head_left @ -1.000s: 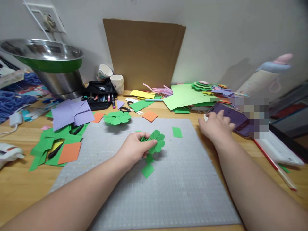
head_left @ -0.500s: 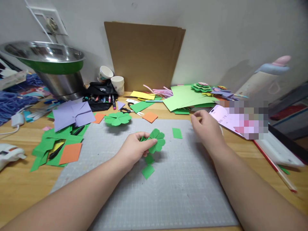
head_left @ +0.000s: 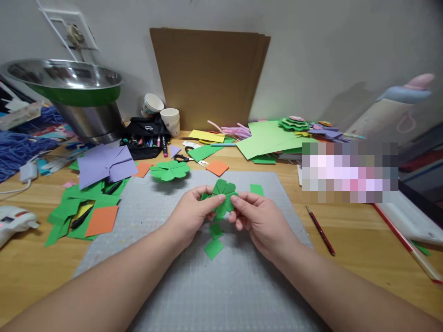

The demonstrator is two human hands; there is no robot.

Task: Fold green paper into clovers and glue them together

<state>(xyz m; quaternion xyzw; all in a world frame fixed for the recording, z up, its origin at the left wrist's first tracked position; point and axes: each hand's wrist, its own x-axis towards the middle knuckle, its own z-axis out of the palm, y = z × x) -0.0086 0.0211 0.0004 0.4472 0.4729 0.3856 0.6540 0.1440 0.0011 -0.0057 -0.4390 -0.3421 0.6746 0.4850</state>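
Observation:
A folded green paper clover is held just above the grey cutting mat. My left hand pinches its left side with thumb and fingers closed. My right hand pinches its right side, fingers curled round the paper. Green paper pieces hang or lie right under the clover. A second green paper clover lies at the mat's far left edge. A small green paper scrap lies on the mat behind my right hand.
Paper scraps in green, orange and purple cover the left of the wooden table. A steel bowl, a pen case, two paper cups and cardboard sheets stand behind. A red pencil lies right of the mat.
My right hand left the phone at the right and came in to the clover, now pinching its right side. My left hand lifted the clover slightly.

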